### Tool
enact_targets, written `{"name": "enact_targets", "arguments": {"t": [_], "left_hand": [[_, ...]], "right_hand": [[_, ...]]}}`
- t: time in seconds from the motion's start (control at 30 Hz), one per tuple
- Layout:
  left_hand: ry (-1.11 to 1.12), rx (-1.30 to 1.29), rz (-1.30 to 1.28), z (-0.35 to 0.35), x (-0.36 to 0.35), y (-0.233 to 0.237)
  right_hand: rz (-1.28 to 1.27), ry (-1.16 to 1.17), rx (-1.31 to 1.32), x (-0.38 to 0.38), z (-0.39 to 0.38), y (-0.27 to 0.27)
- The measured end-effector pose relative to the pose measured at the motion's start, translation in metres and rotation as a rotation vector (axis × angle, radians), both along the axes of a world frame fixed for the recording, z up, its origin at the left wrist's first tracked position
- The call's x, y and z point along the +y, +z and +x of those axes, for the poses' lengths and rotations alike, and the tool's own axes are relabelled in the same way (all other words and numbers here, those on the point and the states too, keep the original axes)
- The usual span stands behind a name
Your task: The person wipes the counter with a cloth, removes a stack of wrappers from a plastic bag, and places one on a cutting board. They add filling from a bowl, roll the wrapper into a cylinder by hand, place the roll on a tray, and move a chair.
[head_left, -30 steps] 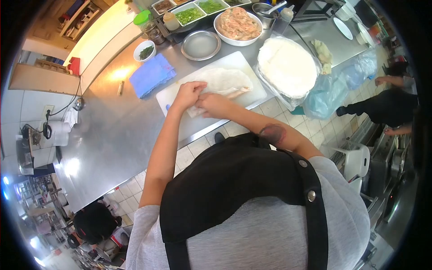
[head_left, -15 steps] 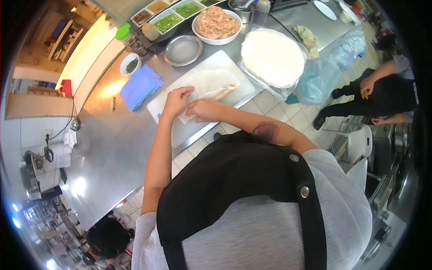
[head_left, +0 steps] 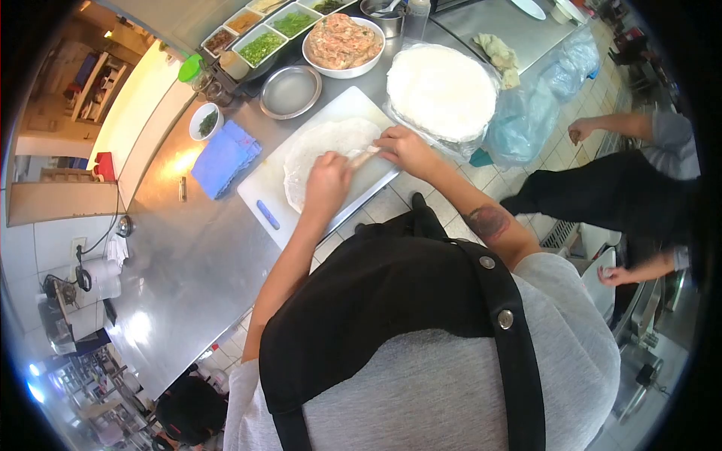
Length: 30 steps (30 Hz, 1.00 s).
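A thin, round, whitish wrapper (head_left: pixel 316 143) lies on the white cutting board (head_left: pixel 259 184), and a narrow pale roll of filling (head_left: pixel 364 158) runs along its near edge. My left hand (head_left: pixel 329 180) has its fingers curled down on the wrapper's near edge, at the left end of the roll. At the other end, my right hand (head_left: pixel 406 152) pinches the wrapper with bent fingers. The fingertips partly hide the folded edge. A stack of round white wrappers (head_left: pixel 442 92) on plastic sits just beyond my right hand.
Behind the board stand a metal bowl (head_left: pixel 291 92), a white bowl of pinkish filling (head_left: pixel 344 46) and trays of chopped greens (head_left: pixel 260 49). A blue cloth (head_left: pixel 226 159) and a small bowl of dark greens (head_left: pixel 204 122) lie left. A co-worker (head_left: pixel 602 180) is at the right.
Both hands have moved right along the near edge of the wrapper, and they are now farther apart, one at each end of the roll. The co-worker at the right has shifted position.
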State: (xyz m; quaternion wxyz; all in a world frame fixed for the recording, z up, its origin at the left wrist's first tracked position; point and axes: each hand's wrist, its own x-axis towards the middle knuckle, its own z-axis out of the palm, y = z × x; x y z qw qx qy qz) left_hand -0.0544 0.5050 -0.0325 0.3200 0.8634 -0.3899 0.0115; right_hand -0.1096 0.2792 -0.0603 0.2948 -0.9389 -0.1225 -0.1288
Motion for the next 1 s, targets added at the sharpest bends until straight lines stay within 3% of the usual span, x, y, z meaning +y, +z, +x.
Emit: {"name": "enact_targets", "arguments": {"t": [0.23, 0.37, 0.47, 0.53, 0.57, 0.63, 0.83, 1.0], "left_hand": [[-0.005, 0.089, 0.047, -0.006, -0.031, -0.013], [0.056, 0.060, -0.001, -0.007, -0.007, -0.009], [0.167, 0.062, 0.038, -0.015, 0.027, -0.001], [0.223, 0.103, 0.090, -0.022, 0.044, 0.003], [0.235, 0.143, 0.161, -0.024, 0.050, 0.006], [0.253, 0.182, 0.229, -0.023, 0.059, 0.004], [0.258, 0.202, 0.175, -0.014, 0.072, -0.013], [0.271, 0.145, 0.282, -0.010, 0.074, -0.002]], "right_hand": [[0.083, -0.082, -0.004, 0.006, -0.003, -0.006], [0.082, -0.166, 0.071, 0.005, -0.013, 0.010], [-0.078, -0.223, 0.124, 0.007, -0.010, 0.026], [0.001, 0.134, 0.004, 0.011, 0.001, 0.032], [0.001, 0.144, 0.005, 0.016, 0.008, 0.033], [-0.031, 0.390, 0.043, 0.024, 0.022, 0.036], [-0.051, 0.439, 0.274, 0.020, 0.048, 0.024], [0.030, 0.458, 0.398, 0.017, 0.061, 0.030]]}}
